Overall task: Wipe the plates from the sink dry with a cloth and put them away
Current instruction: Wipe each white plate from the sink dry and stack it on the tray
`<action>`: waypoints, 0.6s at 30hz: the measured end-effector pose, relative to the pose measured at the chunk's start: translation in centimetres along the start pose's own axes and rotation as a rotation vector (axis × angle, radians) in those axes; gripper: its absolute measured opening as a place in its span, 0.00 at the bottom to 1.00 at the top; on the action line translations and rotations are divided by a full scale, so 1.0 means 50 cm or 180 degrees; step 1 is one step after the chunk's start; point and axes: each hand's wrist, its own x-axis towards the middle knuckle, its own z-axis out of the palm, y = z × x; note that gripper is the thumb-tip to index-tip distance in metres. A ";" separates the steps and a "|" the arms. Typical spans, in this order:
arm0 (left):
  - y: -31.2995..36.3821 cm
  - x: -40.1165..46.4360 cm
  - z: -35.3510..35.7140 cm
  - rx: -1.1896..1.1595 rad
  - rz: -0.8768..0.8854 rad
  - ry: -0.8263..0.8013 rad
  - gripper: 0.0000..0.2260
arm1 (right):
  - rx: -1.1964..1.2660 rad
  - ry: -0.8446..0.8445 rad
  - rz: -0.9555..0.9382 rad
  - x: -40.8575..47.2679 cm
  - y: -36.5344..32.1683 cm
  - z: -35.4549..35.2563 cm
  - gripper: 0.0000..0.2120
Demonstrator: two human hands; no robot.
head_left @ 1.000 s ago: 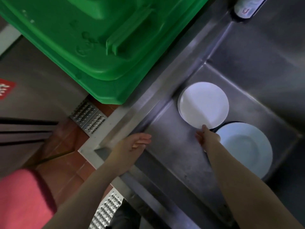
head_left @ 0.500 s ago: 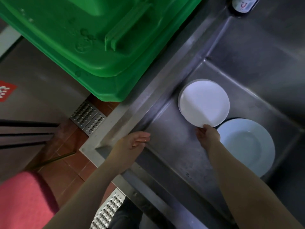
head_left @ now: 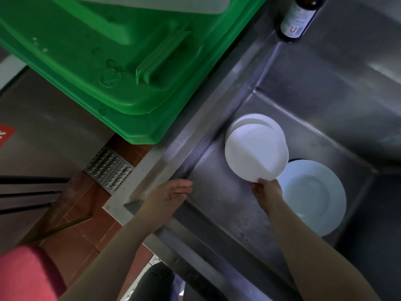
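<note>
A steel sink [head_left: 217, 205] holds white plates. My right hand [head_left: 268, 191] pinches the near rim of a small white plate [head_left: 256, 152] and tilts it up off the sink floor. Behind it the rim of another small plate [head_left: 249, 120] shows. A larger white plate [head_left: 314, 196] lies flat to the right, partly under my right forearm. My left hand [head_left: 167, 196] rests on the sink's left rim with fingers relaxed and holds nothing. No cloth is in view.
A big green bin lid [head_left: 108, 61] overhangs the sink's left side. A dark bottle [head_left: 297, 18] stands on the sink's far ledge. A perforated metal floor drain [head_left: 108, 170] sits in the red tile floor at left.
My right hand has taken the small plate by its near rim and lifted it, baring a second plate behind it. The left hand has stayed on the sink rim.
</note>
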 end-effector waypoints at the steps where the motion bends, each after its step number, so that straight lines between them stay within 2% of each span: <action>1: 0.001 0.001 -0.002 -0.0041 -0.0025 -0.0006 0.15 | -0.0089 -0.0028 -0.0060 -0.008 0.001 -0.004 0.17; 5: 0.014 0.002 -0.009 -0.0062 -0.0087 -0.0057 0.16 | -0.0269 -0.0274 -0.0262 -0.066 -0.011 -0.019 0.11; 9: 0.040 0.011 -0.007 -0.0362 -0.0242 -0.0184 0.15 | 0.0040 -0.0737 -0.0282 -0.163 -0.031 -0.021 0.12; 12: 0.074 0.013 -0.003 -0.0937 -0.0287 -0.0493 0.11 | 0.0111 -0.1027 -0.0364 -0.260 -0.038 -0.017 0.14; 15: 0.109 0.003 0.010 -0.0959 -0.0174 -0.0702 0.05 | 0.0144 -0.1219 -0.0473 -0.362 -0.024 -0.020 0.13; 18: 0.127 -0.010 0.019 -0.1206 -0.0257 -0.1049 0.12 | 0.0113 -0.1283 -0.0605 -0.439 0.006 -0.029 0.11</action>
